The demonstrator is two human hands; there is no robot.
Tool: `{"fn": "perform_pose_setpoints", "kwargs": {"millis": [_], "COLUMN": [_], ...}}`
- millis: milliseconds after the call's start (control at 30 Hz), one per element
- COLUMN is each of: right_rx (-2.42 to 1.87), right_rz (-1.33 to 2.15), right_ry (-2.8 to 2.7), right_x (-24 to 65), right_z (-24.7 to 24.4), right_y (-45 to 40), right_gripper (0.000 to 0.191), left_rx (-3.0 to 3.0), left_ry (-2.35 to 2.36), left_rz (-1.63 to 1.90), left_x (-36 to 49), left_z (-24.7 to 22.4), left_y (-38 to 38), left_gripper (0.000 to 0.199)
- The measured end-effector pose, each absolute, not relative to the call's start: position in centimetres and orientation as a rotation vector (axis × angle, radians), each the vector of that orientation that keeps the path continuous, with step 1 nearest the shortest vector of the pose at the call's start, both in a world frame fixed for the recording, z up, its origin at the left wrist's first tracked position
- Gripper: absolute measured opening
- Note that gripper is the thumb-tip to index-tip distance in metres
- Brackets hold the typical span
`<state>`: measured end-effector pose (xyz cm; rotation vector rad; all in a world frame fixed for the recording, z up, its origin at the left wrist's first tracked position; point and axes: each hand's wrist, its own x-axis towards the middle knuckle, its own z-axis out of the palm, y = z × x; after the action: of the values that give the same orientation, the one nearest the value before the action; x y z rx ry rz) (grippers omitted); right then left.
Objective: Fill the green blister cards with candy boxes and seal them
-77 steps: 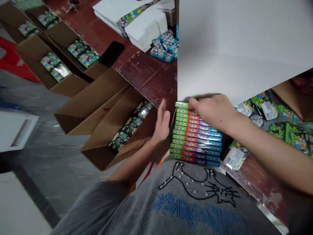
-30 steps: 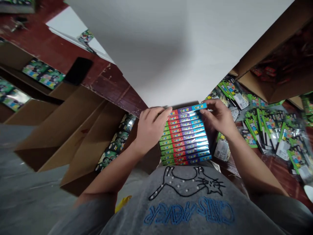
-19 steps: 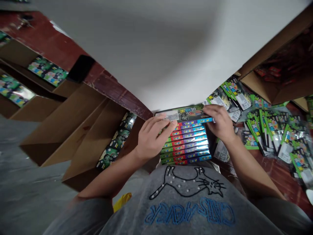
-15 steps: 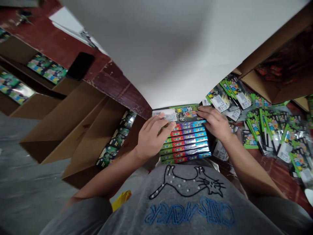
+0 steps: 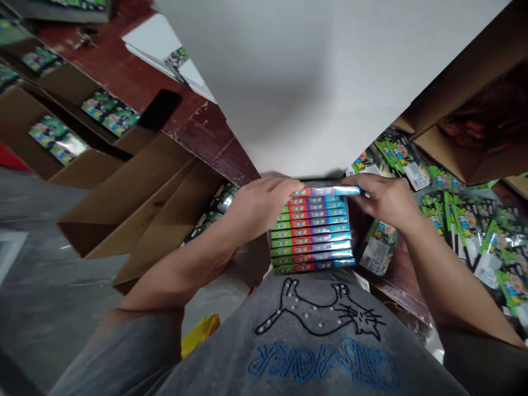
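Note:
A neat stack of thin flat boxes [image 5: 311, 236] with green, red, purple and blue edges stands against my shirt. At its far end one flat box [image 5: 332, 191] sits slightly higher than the others. My left hand [image 5: 259, 209] is closed over the left end of that box, and its fingertips are partly hidden. My right hand [image 5: 385, 199] grips the right end between thumb and fingers. Behind both hands rises a large white panel [image 5: 305, 110]. The far side of the box in my hands is mostly hidden.
Clear-wrapped packets [image 5: 466, 220] lie loosely piled on the red table [image 5: 202, 129] at right. An open carton [image 5: 437, 146] with red items stands behind them. Brown cartons [image 5: 136, 198] with green printed boxes line the left side. A black phone [image 5: 160, 109] lies on the table.
Another flat box now tops the far end of the stack, tilted with its colored edge toward me. My hands have moved from resting flat on the stack to gripping its ends.

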<state>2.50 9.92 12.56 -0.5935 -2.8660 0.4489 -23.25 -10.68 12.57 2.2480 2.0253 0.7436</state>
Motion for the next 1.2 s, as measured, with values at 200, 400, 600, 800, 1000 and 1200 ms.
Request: {"fn": "perform_pose_setpoints", "kwargs": {"millis": [200, 400, 600, 800, 1000, 1200], "right_rx": [-0.52, -0.513, -0.454, -0.524, -0.658, -0.532], "right_rz": [0.318, 0.262, 0.464, 0.338, 0.396, 0.124], "right_ry": [-2.747, -2.844, -2.962, -2.77, -2.78, -2.963], "right_x": [2.5, 3.5, 3.1, 2.7, 2.2, 2.4], "right_z": [9.1, 8.3, 11.8, 10.5, 6.4, 8.2], "right_y": [9.3, 7.9, 9.3, 9.3, 8.8, 7.9], "right_gripper": [0.033, 0.035, 0.039, 0.031, 0.032, 0.043], "left_rx": [2.492, 2.469, 2.238, 2.505, 2.49, 2.267], "left_ry": [2.069, 2.109, 2.002, 2.078, 2.188, 2.162], "left_rz": [0.962, 0.952, 0.767, 0.985, 0.999, 0.711], "left_x": [-22.4, -20.6, -21.7, -22.4, -21.8, -21.2], "left_z": [8.2, 6.6, 11.2, 10.5, 4.5, 5.9], "left_y": [-11.5, -13.1, -12.6, -12.1, -12.4, -12.6], "left_gripper": [0.027, 0.019, 0.025, 0.03, 0.015, 0.031]}}
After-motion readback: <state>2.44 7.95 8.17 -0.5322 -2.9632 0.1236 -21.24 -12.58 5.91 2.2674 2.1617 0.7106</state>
